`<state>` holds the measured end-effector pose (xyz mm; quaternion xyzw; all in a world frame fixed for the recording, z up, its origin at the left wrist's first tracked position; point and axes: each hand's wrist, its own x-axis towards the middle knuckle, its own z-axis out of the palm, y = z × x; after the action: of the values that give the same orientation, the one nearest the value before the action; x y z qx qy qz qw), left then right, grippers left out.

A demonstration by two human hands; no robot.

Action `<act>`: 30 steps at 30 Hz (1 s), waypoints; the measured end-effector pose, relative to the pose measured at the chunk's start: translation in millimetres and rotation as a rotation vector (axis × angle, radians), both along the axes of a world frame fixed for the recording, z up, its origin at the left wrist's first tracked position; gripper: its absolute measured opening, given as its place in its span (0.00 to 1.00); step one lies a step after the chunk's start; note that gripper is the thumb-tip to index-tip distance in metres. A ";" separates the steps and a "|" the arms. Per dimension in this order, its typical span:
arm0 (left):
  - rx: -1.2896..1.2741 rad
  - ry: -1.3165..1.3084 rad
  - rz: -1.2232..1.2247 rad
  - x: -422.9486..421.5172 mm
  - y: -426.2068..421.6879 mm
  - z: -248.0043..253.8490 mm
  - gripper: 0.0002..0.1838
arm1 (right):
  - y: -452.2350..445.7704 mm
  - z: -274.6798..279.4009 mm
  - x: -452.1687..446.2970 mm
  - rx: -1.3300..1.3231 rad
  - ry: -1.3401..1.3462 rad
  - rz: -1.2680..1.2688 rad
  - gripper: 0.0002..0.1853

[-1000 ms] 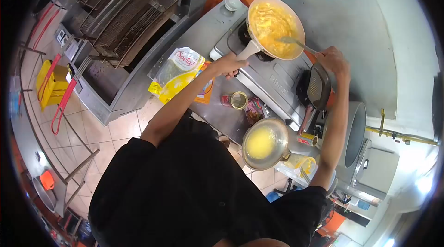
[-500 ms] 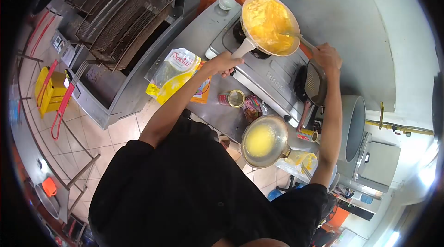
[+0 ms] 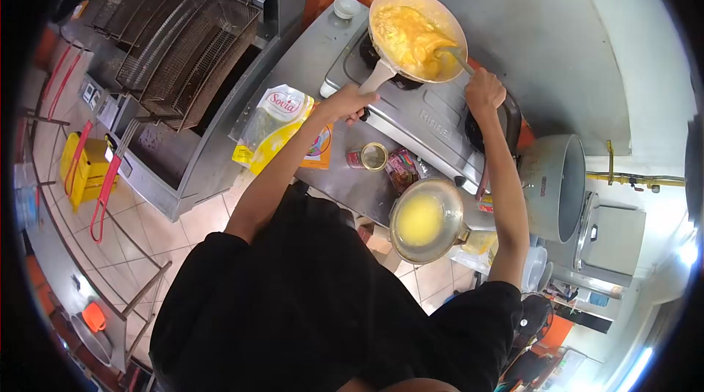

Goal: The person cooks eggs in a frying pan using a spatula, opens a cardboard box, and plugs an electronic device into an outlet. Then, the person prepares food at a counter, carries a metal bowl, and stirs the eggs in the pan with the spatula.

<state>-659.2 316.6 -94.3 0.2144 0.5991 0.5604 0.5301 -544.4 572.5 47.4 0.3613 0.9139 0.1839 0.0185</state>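
Note:
A light-coloured frying pan (image 3: 456, 19) sits over the left burner of the gas stove (image 3: 422, 117), with a yellow, egg-like mixture (image 3: 407, 33) inside. My left hand (image 3: 346, 104) is closed around the pan's pale handle (image 3: 379, 75). In my right hand (image 3: 485, 91) is the handle of a spatula (image 3: 460, 60), whose blade dips into the mixture at the pan's right side. Behind my right forearm, a dark pan (image 3: 475, 128) is partly hidden on the other burner. Nearer my body is a strainer-like round pan (image 3: 447, 249) holding something yellow.
A Sovia bag (image 3: 273, 124) lies left of the stove, near an open can (image 3: 374, 156) and a small packet (image 3: 402, 170). A small white bowl (image 3: 346, 8) stands at the stove's back corner. A large pot (image 3: 535, 172) is at right; fryer baskets (image 3: 194, 62) stand left.
The spatula and my right hand have moved left, drawing the mixture into folds. My left hand still grips the pan handle. The whole view has shifted slightly.

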 end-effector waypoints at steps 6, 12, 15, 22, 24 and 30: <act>-0.011 -0.020 0.001 -1.1 -0.6 3.7 0.23 | 26.6 -3.6 -10.6 0.104 0.178 0.097 0.07; -0.049 -0.020 0.020 0.6 -0.5 6.6 0.22 | 27.5 40.2 -13.2 0.155 0.226 0.094 0.06; -0.020 -0.038 0.010 -1.3 1.4 0.1 0.22 | 52.5 26.5 -21.2 0.144 0.231 0.046 0.07; -0.027 0.008 -0.031 -1.5 -0.6 6.2 0.22 | 80.3 -29.7 -59.3 0.021 0.448 0.086 0.15; -0.027 0.001 -0.007 -0.8 -2.7 10.0 0.21 | 75.2 -35.3 -70.4 0.018 0.404 0.179 0.16; -0.044 0.011 0.002 -2.4 -1.4 6.5 0.20 | 57.5 -23.8 -73.2 0.001 0.357 0.533 0.17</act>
<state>-661.6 315.2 -87.8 0.2052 0.6145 0.5464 0.5307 -617.6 629.9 23.6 0.1359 0.9651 0.1167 -0.1911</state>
